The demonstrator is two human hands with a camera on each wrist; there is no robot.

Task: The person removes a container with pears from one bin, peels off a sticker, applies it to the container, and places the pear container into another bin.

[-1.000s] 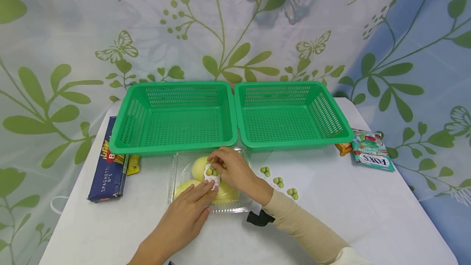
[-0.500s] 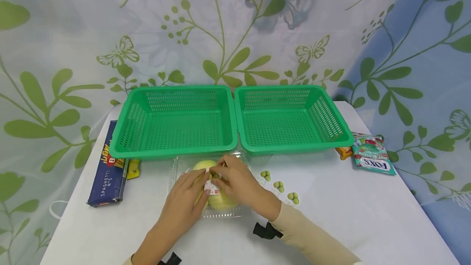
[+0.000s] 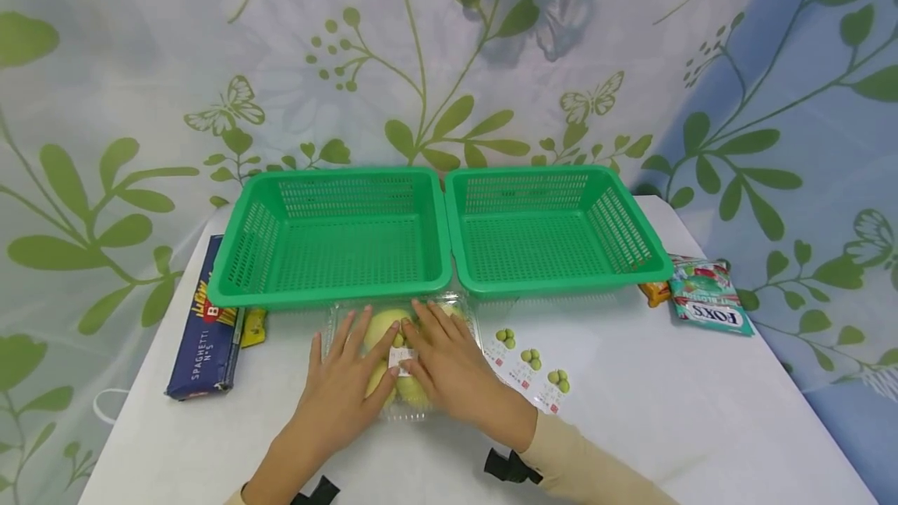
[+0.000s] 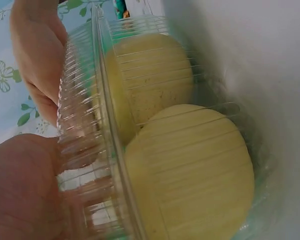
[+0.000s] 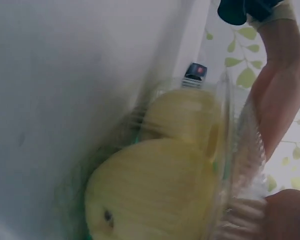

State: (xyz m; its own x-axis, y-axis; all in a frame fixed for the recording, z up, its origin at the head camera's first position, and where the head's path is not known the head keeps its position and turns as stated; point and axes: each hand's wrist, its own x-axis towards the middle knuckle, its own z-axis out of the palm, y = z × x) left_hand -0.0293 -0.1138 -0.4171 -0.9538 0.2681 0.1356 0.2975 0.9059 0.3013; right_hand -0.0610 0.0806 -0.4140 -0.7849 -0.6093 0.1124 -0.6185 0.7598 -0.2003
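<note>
A clear plastic clamshell box (image 3: 335, 316) holding yellow-green fruits (image 3: 382, 326) lies on the white table in front of the two green baskets. Both my hands lie flat on its lid with the fingers straight and spread. My left hand (image 3: 351, 365) covers the left half and my right hand (image 3: 438, 349) the right half. Between them a small white label (image 3: 401, 355) with green dots sticks to the lid. The left wrist view shows two fruits (image 4: 190, 170) through the ribbed lid (image 4: 80, 130), and the right wrist view shows the same fruits (image 5: 155, 190) from the other side.
Two empty green baskets (image 3: 330, 287) (image 3: 554, 283) stand side by side behind the box. A strip of green-dotted stickers (image 3: 529, 369) lies to its right. A blue spaghetti box (image 3: 203, 318) is at the left, and a Fox's candy bag (image 3: 708, 302) and an orange packet (image 3: 655, 291) at the right.
My right hand pinched the label on the lid while my left fingers steadied it. Both hands have since flattened onto the lid with their fingers spread.
</note>
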